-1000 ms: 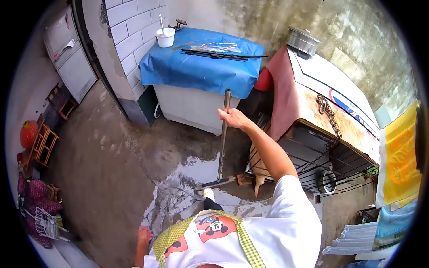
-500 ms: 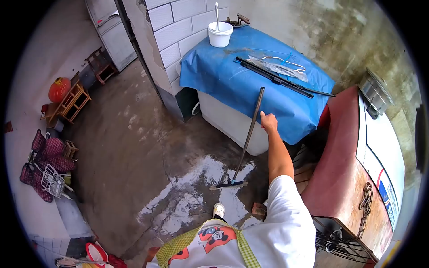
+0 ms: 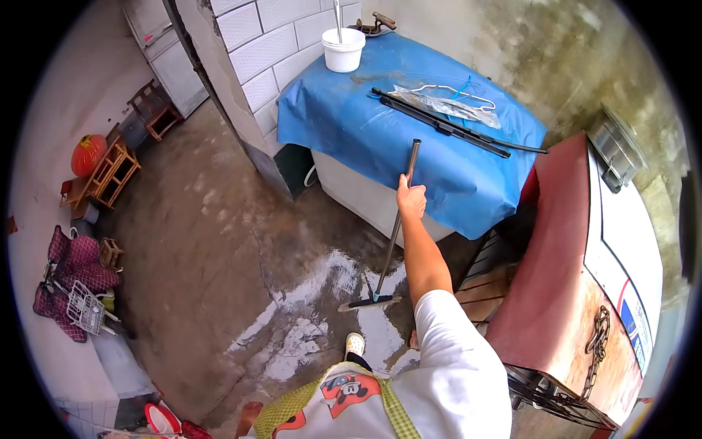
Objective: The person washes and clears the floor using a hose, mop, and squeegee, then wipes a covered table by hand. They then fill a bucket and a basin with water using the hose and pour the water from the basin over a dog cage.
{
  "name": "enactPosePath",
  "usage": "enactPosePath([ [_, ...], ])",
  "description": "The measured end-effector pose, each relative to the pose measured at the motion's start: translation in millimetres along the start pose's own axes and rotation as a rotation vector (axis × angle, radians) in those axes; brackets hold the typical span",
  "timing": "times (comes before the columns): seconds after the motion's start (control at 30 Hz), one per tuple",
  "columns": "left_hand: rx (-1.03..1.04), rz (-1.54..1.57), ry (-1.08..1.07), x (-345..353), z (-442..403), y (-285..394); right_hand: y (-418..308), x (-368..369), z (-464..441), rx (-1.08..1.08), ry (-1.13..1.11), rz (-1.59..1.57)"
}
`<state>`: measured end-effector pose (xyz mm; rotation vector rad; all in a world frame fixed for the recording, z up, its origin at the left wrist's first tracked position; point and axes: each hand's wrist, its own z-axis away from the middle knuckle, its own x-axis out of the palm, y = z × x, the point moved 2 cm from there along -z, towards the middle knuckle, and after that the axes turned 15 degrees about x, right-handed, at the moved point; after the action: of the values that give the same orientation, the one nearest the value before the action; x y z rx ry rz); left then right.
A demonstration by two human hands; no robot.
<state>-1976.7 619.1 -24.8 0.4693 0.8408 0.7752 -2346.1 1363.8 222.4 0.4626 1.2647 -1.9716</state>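
My right hand [image 3: 412, 199] is wrapped around the upper part of a push broom's metal handle [image 3: 393, 241], a little below its top end. The handle leans slightly, and the wide broom head [image 3: 370, 303] rests on the wet floor ahead of my shoe [image 3: 355, 343]. A small reddish-brown patch of what looks like my left hand or arm [image 3: 248, 417] shows at the bottom edge, its fingers hidden.
Beyond the broom, a blue sheet [image 3: 329, 110] covers a white box, bearing a white bucket [image 3: 344, 53] and wiper blades [image 3: 439, 124]. A red-sided vehicle [image 3: 556, 241] stands right. Left are a bamboo chair [image 3: 117, 172], a red lantern [image 3: 89, 155] and a scooter [image 3: 80, 285].
My right hand, beside the broom handle half a second ago, is now closed around it. The view has shifted slightly, and the broom head stays on the floor.
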Motion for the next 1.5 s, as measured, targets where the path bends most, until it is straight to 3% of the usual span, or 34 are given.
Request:
enactPosePath([
  [0.23, -0.013, -0.069, -0.162, 5, 10, 28, 59, 14, 9, -0.155, -0.087, 0.004],
  [0.4, 0.019, 0.065, -0.23, 20, 19, 19, 203, 38, 26, -0.091, -0.202, 0.354],
  [0.5, -0.122, 1.505, -0.205, 43, 3, -55, 314, 42, 44, -0.129, -0.274, 0.579],
  [0.53, -0.008, 0.9, -0.11, 46, 11, -44, 343, 40, 53, -0.031, -0.349, 0.728],
  [0.57, 0.003, 0.53, -0.062, 50, 16, -47, 406, 47, 62, -0.119, -0.393, 0.929],
  [0.67, 0.064, 0.475, 0.029, 53, 39, -33, 396, 7, 146, -0.089, -0.672, 1.174],
  [0.7, -0.04, 0.455, 0.069, 46, 58, -24, 402, 11, 167, -0.133, -0.752, 1.321],
  [0.73, -0.177, 0.513, 0.1, 41, 81, -15, 410, 18, 181, -0.436, -0.715, 1.378],
  [0.8, -0.325, 0.653, 0.179, 39, 132, -8, 432, 56, 185, -0.746, -0.764, 1.499],
  [0.83, -0.29, 0.677, 0.202, 50, 145, -42, 448, 81, 179, -0.888, -0.799, 1.597],
  [0.87, -0.326, 0.671, 0.275, 41, 173, -34, 466, 114, 161, -1.071, -0.83, 1.754],
  [0.97, -0.378, 0.631, 0.379, 54, 238, -85, 499, 195, 133, -1.806, -0.865, 2.104],
  [1.03, -0.075, -0.162, 0.104, 73, 262, -137, 479, 165, 193, -2.283, -1.166, 1.112],
  [1.07, 0.018, -0.321, 0.167, 89, 277, -162, 470, 149, 245, -1.77, -1.205, 1.435],
  [1.1, 0.109, -0.369, 0.17, 89, 284, -184, 457, 128, 301, -1.148, -1.092, 1.588],
  [1.13, 0.057, -0.142, 0.142, 79, 283, -197, 441, 104, 358, -0.742, -0.861, 1.608],
  [1.23, -0.307, 0.611, 0.225, 53, 266, -223, 440, 135, 384, -1.316, -0.702, 1.311],
  [1.37, -0.384, 0.675, 0.207, 31, 243, -215, 388, 124, 457, -1.344, -0.765, 1.265],
  [1.5, -0.366, 0.638, 0.184, 16, 217, -196, 334, 90, 486, -1.345, -0.8, 0.975],
])
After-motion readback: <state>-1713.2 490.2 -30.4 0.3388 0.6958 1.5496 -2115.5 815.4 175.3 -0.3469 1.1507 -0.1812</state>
